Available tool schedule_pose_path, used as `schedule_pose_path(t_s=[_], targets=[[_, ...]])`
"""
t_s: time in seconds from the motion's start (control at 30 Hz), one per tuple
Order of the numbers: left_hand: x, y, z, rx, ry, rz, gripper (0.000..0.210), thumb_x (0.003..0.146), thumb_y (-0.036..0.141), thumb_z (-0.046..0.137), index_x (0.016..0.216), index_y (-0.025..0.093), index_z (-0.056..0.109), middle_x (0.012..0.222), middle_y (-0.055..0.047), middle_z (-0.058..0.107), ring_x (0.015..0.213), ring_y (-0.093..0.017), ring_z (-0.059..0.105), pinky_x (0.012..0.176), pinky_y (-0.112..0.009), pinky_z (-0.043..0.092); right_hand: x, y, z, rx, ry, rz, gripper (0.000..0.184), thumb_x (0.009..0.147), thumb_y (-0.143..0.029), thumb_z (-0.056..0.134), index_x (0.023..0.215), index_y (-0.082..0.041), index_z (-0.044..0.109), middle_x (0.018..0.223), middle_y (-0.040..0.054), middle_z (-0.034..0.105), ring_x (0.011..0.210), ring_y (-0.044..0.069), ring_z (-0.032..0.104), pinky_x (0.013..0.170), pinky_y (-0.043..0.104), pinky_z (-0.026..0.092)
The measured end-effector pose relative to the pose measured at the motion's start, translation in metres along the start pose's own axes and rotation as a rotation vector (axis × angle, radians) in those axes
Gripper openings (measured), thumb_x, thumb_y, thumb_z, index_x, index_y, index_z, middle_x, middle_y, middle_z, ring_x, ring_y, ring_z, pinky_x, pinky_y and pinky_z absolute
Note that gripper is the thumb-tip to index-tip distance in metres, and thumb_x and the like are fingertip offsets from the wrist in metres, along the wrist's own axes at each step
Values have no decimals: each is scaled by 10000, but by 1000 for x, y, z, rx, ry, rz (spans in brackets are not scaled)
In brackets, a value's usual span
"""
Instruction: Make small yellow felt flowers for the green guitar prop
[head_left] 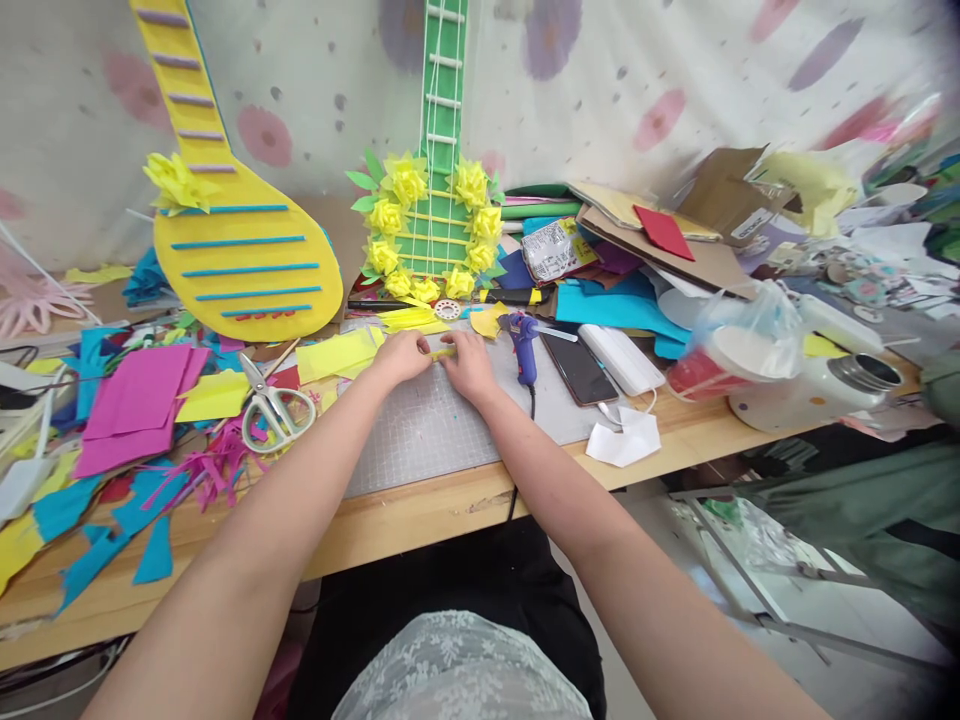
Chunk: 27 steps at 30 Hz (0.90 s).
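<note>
My left hand [405, 357] and my right hand [468, 365] meet over the grey cutting mat [420, 440]. Between their fingertips is a small narrow yellow strip [442, 353], perhaps paper, pinched at both ends. Yellow sheets [341, 357] lie left of my left hand. To the right of my right hand sits a purple glue gun [523, 345]. Just beyond the hands are a small round disc with holes [448, 310] and more yellow pieces [412, 318].
A yellow paper guitar [247, 250] and a green one [442, 215] with yellow flowers lean at the back. Scissors [274, 410] and paper scraps [142, 400] cover the left side. A phone [577, 365], bagged cup [739, 355] and white bottle [810, 390] stand right.
</note>
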<state>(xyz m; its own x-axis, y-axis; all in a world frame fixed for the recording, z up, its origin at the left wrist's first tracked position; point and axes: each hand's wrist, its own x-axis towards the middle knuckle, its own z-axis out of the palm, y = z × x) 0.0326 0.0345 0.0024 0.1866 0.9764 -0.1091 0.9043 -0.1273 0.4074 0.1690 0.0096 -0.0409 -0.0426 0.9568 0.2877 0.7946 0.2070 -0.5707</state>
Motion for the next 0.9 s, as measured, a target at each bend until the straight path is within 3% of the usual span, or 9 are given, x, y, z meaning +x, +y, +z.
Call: schedule_pose_path(t_s=[0.1,0.23,0.47,0.67,0.9], targets=[[-2,0,1,-108,29,-8,69,711,220,583,773,203,608,863,-23,691,793,-170,612,695,-272,453,4,3,2,156,75,87,333,781,-195,534,1113,-168,521,1152,108,585,1027,188,537,869,350,441],[-5,-6,8,-157,76,3,94,728,179,572,820,194,585,898,-27,679,800,-155,608,710,-268,454,8,6,4,367,69,170,284,769,-176,533,1053,-173,516,1134,94,598,949,147,578,816,297,472],[-7,-6,12,-45,112,18,228,738,289,631,938,183,602,1014,-76,651,939,-204,588,816,-311,452,8,7,6,302,58,177,269,727,-121,560,993,-152,541,1038,76,623,938,148,563,840,293,458],[-9,0,12,85,139,76,303,738,334,641,994,172,636,1112,-115,615,1109,-271,506,952,-350,394,7,7,5,298,43,151,345,699,-94,553,1039,-151,545,1098,89,600,929,159,556,849,321,449],[-14,6,14,131,148,87,291,816,177,489,1071,195,628,1102,-87,643,1070,-250,548,840,-348,451,8,10,7,407,104,198,356,711,-129,529,1065,-164,535,1123,96,572,879,153,561,821,318,470]])
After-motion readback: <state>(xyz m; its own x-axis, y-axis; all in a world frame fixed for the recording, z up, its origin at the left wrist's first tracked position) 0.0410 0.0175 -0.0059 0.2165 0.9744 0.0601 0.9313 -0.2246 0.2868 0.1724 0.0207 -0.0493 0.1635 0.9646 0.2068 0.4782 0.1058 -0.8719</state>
